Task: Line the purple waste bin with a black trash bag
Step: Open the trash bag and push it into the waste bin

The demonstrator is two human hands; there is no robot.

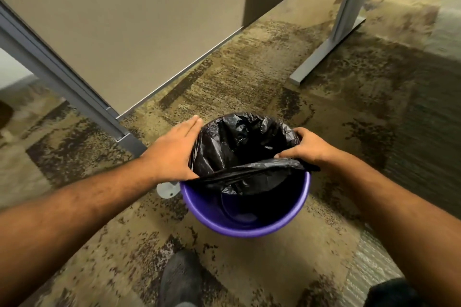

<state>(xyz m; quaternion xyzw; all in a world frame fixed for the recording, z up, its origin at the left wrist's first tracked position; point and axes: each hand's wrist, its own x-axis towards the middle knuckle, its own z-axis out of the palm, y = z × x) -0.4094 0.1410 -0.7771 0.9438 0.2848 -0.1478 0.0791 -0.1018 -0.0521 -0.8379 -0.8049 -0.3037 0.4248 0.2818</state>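
The purple waste bin (239,228) stands on the carpet in front of me. A black trash bag (239,147) hangs inside it, folded over the far half of the rim; its near edge stretches straight across the opening, leaving the near purple rim bare. My left hand (174,154) lies flat against the bag on the bin's left side, fingers extended, thumb hooked at the bag's edge. My right hand (309,147) pinches the bag's edge at the right rim.
A beige partition panel (139,32) with a grey post (57,77) and a small round foot (168,189) stands just left of the bin. A grey desk leg with a flat foot (331,45) is at the back right. My dark shoe (180,279) is below the bin.
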